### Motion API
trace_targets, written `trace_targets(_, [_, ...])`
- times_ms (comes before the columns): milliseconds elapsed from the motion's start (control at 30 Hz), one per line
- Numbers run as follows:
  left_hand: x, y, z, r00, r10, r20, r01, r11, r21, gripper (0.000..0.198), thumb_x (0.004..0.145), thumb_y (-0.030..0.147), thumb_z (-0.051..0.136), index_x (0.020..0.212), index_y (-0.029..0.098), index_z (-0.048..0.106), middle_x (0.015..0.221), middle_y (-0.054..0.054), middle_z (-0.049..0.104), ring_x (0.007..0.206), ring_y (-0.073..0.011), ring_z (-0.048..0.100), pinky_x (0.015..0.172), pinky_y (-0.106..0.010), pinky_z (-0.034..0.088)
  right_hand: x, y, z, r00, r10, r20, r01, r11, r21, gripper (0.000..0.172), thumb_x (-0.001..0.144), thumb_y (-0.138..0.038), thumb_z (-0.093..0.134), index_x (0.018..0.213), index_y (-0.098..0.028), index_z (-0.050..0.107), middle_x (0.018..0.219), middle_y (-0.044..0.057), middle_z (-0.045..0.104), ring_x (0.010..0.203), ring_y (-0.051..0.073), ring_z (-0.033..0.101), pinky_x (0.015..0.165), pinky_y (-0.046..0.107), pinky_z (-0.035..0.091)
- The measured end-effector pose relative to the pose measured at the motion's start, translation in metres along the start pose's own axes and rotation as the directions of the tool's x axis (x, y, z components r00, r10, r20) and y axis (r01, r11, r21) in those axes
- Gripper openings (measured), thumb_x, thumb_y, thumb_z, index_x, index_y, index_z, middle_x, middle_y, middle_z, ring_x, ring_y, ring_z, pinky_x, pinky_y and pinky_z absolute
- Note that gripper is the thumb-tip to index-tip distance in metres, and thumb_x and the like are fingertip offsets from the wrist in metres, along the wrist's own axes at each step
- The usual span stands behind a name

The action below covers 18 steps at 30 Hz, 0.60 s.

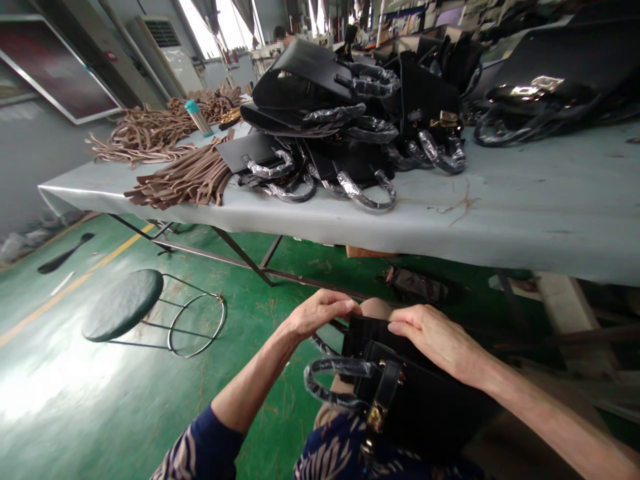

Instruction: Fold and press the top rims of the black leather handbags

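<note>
A black handbag (435, 400) rests on my lap, turned on its side, with its gold clasp (377, 419) facing up and left. Its handle (333, 380) is wrapped in clear plastic and sticks out to the left. My left hand (323, 313) pinches the far left corner of the bag's edge, fingers bent over it. On the same edge, a little to the right, my right hand (440, 339) grips with thumb and fingers pressed together. The fingertips of both hands are partly hidden behind the edge.
Ahead stands a long table (425, 230) with a pale cover. On it lie piled black handbags (310, 83) with plastic-wrapped handles, bundles of brown strips (185, 177) and a teal-capped bottle (199, 119). A round stool (125, 303) lies tipped on the green floor, left.
</note>
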<state>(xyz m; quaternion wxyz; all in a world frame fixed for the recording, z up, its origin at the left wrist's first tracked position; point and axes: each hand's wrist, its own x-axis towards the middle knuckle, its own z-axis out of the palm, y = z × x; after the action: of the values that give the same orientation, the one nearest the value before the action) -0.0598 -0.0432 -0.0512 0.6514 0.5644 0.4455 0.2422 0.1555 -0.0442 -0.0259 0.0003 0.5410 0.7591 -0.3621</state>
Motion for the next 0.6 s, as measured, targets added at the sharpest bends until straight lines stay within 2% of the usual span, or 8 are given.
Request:
trace_targets(100, [-0.006,-0.004,-0.001,0.999,-0.010,-0.051,0.010,1.000,-0.010,0.039,0.079,0.044,0.052,0.091,0.009,0.066,0.079,-0.005,0.062,0.074,-0.0138,0.051,0.070,-0.023,0.039,0.001,0.001,0.000,1.000,0.004,0.011,-0.004,1.000,0.014,0.032,0.080,-0.033,0.041,0.052,-0.019,0.039,0.056,-0.002,0.051,0.059,0.014,0.049,0.055,0.026,0.028])
trace_targets(233, [-0.005,-0.007,0.010,0.999,-0.031,-0.027,0.031,0.999,0.011,0.038,0.077,0.042,0.055,0.093,0.010,0.067,0.073,-0.002,0.060,0.069,-0.0119,0.049,0.066,-0.022,0.037,0.003,-0.001,0.002,1.000,-0.001,0.014,0.001,1.000,0.016,0.031,0.080,-0.033,0.041,0.053,-0.019,0.041,0.056,-0.002,0.052,0.059,0.014,0.048,0.055,0.026,0.028])
trace_targets(333, [0.001,-0.008,0.018,0.998,-0.050,-0.036,0.051,0.998,0.034,0.036,0.073,0.042,0.059,0.087,0.010,0.068,0.069,-0.001,0.059,0.065,-0.0108,0.046,0.061,-0.022,0.034,0.003,-0.003,0.003,1.000,-0.017,0.005,0.016,1.000,0.007,0.031,0.080,-0.033,0.041,0.052,-0.019,0.042,0.056,-0.001,0.052,0.059,0.014,0.048,0.055,0.026,0.028])
trace_targets(433, [0.008,-0.010,0.020,0.990,-0.133,-0.047,0.132,0.991,-0.018,0.033,0.067,0.040,0.063,0.078,0.009,0.069,0.060,0.000,0.057,0.057,-0.0091,0.043,0.055,-0.022,0.032,0.000,-0.004,0.002,1.000,-0.007,-0.002,0.007,1.000,-0.010,0.032,0.081,-0.032,0.041,0.051,-0.019,0.043,0.055,-0.001,0.052,0.058,0.014,0.048,0.055,0.026,0.028])
trace_targets(600, [0.014,-0.010,0.017,0.969,-0.248,0.001,0.247,0.965,-0.089,0.028,0.056,0.035,0.068,0.070,0.010,0.069,0.055,0.001,0.056,0.054,-0.0088,0.043,0.054,-0.022,0.032,-0.002,-0.001,0.003,0.999,-0.043,0.003,0.043,0.999,-0.015,0.034,0.081,-0.033,0.041,0.050,-0.019,0.044,0.054,-0.001,0.051,0.058,0.014,0.048,0.054,0.026,0.028])
